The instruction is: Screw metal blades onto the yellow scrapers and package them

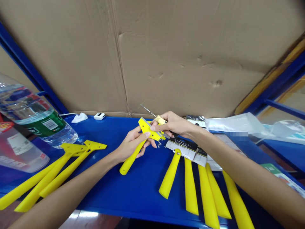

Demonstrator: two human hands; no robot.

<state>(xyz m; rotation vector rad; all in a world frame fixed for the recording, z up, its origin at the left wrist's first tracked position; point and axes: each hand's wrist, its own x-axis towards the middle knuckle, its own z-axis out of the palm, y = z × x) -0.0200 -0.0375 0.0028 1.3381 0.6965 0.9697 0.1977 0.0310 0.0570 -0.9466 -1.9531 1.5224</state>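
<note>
My left hand [133, 141] is closed around a yellow scraper [130, 162] near its head, with the handle slanting down to the left. A metal strip shows along the scraper's head. My right hand [171, 122] grips a screwdriver [161, 120] with a pale yellow handle, its shaft pointing up and left, away from the scraper. The right fingers also touch the scraper's head. Small screws [159, 143] lie on the blue table [133, 197] just beyond the hands.
Several yellow scrapers [64, 162] lie at left, near a large water bottle [47, 124] and a plastic jug [21, 148]. At right are several yellow handles [191, 187], black-and-white packaging cards [182, 148] and a plastic bag [228, 124]. Cardboard [166, 57] stands behind.
</note>
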